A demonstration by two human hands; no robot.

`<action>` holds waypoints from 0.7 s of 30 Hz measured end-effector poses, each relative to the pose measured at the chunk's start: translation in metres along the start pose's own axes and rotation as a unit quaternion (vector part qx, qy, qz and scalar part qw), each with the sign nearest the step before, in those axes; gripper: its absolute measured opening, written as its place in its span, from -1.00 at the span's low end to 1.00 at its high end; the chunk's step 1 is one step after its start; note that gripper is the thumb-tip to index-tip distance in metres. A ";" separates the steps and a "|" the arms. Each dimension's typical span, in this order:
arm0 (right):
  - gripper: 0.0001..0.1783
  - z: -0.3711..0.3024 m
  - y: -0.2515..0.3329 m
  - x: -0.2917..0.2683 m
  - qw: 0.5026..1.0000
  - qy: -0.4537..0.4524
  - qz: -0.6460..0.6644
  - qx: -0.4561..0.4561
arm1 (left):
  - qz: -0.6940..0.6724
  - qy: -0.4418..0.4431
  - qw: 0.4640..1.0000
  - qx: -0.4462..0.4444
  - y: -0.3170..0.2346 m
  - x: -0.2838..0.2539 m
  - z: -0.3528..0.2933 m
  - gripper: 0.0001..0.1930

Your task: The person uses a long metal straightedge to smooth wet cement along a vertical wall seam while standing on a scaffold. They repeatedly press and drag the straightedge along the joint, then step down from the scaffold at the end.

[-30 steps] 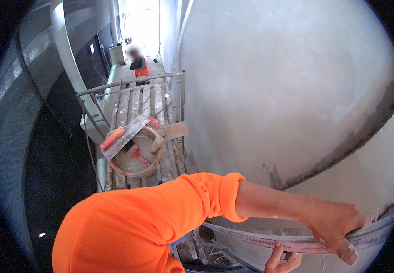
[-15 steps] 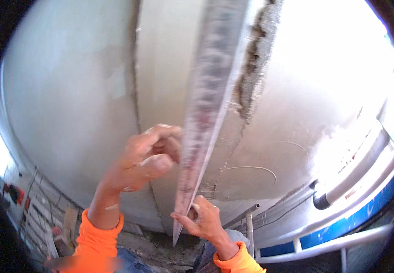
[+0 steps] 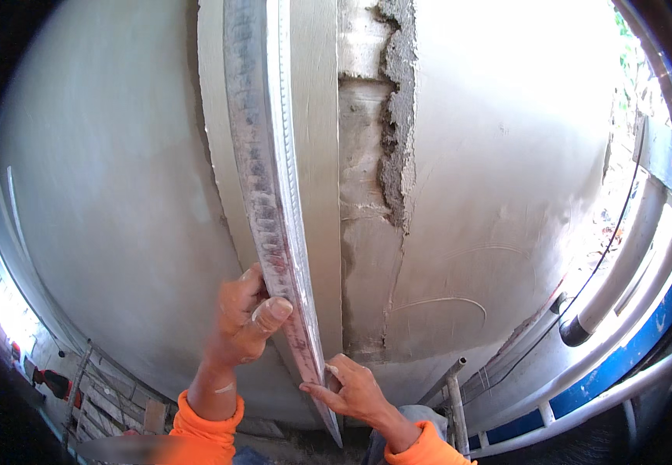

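A long metal straightedge, smeared with plaster, stands nearly upright in front of a smooth plastered wall strip. My left hand is closed on its left edge, with the thumb lying across the front face and the fingers partly hidden behind. Lower down, my right hand pinches the straightedge from the right, close to its pointed-looking bottom end. Dried plaster marks the left thumb and wrist. Whether the bar touches the wall strip I cannot tell.
Right of the strip runs a recess of rough blockwork with a ragged mortar edge. A metal pipe rises beside my right arm. Farther right are a white rail and a blue panel. Scaffold-like bars stand lower left.
The straightedge has swung left and now leans the other way over the wall strip. My left hand, formerly loose beside it, has closed on its edge. My right hand keeps its pinch.
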State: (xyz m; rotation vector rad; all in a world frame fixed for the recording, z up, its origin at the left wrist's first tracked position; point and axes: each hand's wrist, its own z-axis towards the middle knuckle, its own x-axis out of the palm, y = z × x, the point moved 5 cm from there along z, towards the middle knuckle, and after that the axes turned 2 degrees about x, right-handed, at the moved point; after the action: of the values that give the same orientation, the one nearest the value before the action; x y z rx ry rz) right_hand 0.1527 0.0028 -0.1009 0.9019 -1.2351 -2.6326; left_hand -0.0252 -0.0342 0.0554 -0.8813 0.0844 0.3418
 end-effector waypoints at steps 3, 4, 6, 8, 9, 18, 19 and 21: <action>-0.41 0.003 -0.007 -0.003 0.999 0.034 0.015 0.016 | -0.028 -0.069 0.996 0.038 -0.001 0.004 0.002 -0.23; -0.38 0.003 -0.010 -0.002 0.998 0.049 0.007 0.026 | -0.032 -0.081 0.995 0.038 -0.002 0.005 0.005 -0.30; -0.35 0.005 -0.017 0.000 0.997 0.067 -0.025 0.025 | -0.058 -0.088 0.994 0.041 -0.006 0.007 0.012 -0.45; -0.33 0.004 -0.024 0.004 0.993 0.082 -0.085 0.019 | -0.021 -0.103 0.994 0.043 -0.013 0.008 0.019 -0.49; -0.34 0.003 -0.029 0.006 0.993 0.087 -0.078 0.030 | -0.018 -0.113 0.993 0.038 -0.015 0.009 0.022 -0.51; -0.39 -0.007 -0.061 0.007 0.980 0.137 -0.097 0.104 | 0.077 -0.069 0.994 0.032 -0.031 0.016 0.028 -0.57; -0.40 -0.007 -0.063 0.008 0.980 0.139 -0.095 0.104 | 0.076 -0.069 0.994 0.030 -0.030 0.015 0.028 -0.57; -0.40 -0.007 -0.066 0.013 0.981 0.139 -0.087 0.106 | 0.066 -0.064 0.996 0.021 -0.028 0.015 0.027 -0.56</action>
State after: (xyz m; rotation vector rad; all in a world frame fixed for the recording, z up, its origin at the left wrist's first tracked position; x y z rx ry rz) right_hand 0.1565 0.0382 -0.1585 1.4189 -1.4370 -2.4131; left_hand -0.0039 -0.0259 0.0902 -0.8125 0.0308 0.5180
